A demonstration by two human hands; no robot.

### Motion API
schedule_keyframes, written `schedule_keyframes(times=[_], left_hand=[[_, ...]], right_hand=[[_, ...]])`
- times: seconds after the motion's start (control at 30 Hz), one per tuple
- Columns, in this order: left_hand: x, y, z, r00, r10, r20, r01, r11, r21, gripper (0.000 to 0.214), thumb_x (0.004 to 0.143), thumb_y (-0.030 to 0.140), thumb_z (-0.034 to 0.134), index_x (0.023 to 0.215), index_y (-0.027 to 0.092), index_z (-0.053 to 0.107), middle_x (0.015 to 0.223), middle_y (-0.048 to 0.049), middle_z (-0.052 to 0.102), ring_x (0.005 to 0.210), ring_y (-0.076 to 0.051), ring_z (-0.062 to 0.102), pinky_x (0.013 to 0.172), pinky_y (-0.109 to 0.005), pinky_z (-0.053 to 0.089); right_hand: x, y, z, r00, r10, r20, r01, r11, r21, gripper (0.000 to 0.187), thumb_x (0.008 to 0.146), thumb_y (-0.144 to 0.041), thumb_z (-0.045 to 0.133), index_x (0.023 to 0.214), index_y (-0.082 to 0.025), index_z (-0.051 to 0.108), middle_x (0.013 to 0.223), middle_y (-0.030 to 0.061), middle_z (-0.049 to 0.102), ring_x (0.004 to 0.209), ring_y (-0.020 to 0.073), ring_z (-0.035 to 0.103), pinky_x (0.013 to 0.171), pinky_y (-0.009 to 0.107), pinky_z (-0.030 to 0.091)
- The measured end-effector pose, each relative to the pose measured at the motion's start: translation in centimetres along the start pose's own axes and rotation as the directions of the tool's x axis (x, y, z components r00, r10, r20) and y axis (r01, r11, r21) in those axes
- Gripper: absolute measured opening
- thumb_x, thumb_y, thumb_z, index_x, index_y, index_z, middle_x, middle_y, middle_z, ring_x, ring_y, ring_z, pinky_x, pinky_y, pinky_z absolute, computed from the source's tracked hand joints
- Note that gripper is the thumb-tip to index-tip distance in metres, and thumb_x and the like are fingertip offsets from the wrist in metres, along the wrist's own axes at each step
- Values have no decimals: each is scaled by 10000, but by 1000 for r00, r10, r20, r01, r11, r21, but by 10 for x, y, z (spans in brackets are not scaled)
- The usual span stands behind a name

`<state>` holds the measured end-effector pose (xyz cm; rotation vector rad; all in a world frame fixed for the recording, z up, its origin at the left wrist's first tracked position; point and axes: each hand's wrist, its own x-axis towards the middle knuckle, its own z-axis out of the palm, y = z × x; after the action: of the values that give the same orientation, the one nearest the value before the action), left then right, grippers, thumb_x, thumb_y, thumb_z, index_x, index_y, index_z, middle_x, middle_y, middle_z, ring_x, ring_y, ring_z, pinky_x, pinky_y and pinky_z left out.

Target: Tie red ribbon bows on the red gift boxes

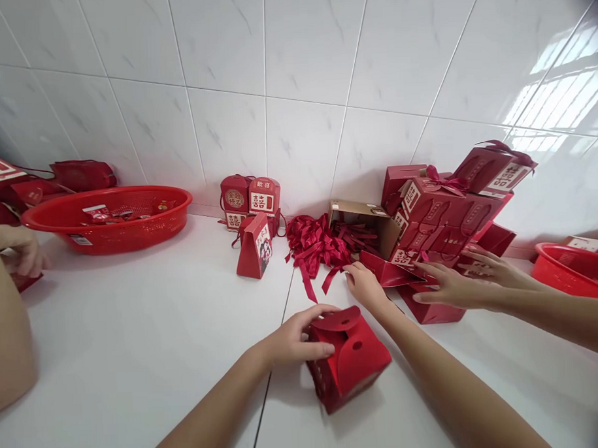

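My left hand (pixel 293 342) is closed on the top flap of a small red gift box (pixel 350 369) standing on the white surface in front of me. Its round-edged lid flaps are partly folded. My right hand (pixel 364 286) reaches past the box to a pile of red ribbons (pixel 315 244), with its fingers curled and pinched on a loose ribbon strand (pixel 330 276) at the pile's near edge. A brown cardboard carton (pixel 365 216) lies open behind the ribbons.
Another person's two hands (pixel 458 285) work on flat red box blanks (pixel 393 270) at right, before a stack of finished red boxes (pixel 445 206). Red baskets stand at left (pixel 113 240) and far right (pixel 573 273). More boxes (pixel 253 206) stand by the tiled wall. A third person's hand (pixel 20 250) is at left.
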<state>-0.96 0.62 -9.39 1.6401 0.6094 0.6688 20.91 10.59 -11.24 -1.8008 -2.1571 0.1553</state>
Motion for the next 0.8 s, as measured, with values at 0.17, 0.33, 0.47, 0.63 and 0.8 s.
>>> schedule_keyframes(times=[0.17, 0.33, 0.47, 0.63, 0.8], left_hand=[[-4, 6, 3, 988, -62, 138, 68, 997, -39, 605, 692, 360, 730, 1256, 268, 531, 1198, -72, 600, 1097, -284, 576, 912, -385, 473], [-5, 7, 4, 975, -125, 182, 129, 992, -10, 709, 632, 459, 775, 1270, 282, 523, 1215, -75, 576, 1113, -295, 558, 923, -397, 463], [-1, 5, 7, 993, -89, 76, 94, 994, -61, 691, 749, 694, 540, 1258, 227, 554, 1256, -114, 554, 1178, -299, 494, 977, -414, 403], [11, -5, 9, 886, -238, -399, 136, 954, -266, 643, 879, 667, 300, 1181, 183, 596, 1217, -135, 562, 1063, -264, 529, 805, -361, 450], [15, -8, 3, 855, -187, -483, -29, 914, -405, 440, 869, 544, 493, 1089, 190, 635, 1086, -95, 625, 988, -204, 556, 744, -271, 435]], right_hand=[[28, -9, 16, 1000, -30, 4, 30, 999, 21, 291, 927, -329, 543, 1153, -148, 572, 1151, 82, 595, 996, 195, 602, 859, 406, 514], [32, -17, 17, 999, -40, -8, 41, 996, 81, 243, 927, -336, 541, 1066, -146, 601, 1077, 66, 616, 942, 173, 607, 831, 378, 515], [14, -29, -13, 982, -188, -31, 191, 960, 206, 221, 938, -296, 491, 880, -142, 639, 1031, 93, 626, 963, 195, 582, 871, 382, 464], [-26, -53, -59, 841, -531, 105, 443, 786, 432, 232, 902, -333, 513, 768, -186, 632, 790, 20, 649, 750, 148, 577, 715, 262, 449], [-45, -64, -64, 756, -631, 174, 470, 708, 527, 292, 888, -344, 514, 648, -181, 544, 616, -25, 523, 570, 99, 422, 562, 226, 351]])
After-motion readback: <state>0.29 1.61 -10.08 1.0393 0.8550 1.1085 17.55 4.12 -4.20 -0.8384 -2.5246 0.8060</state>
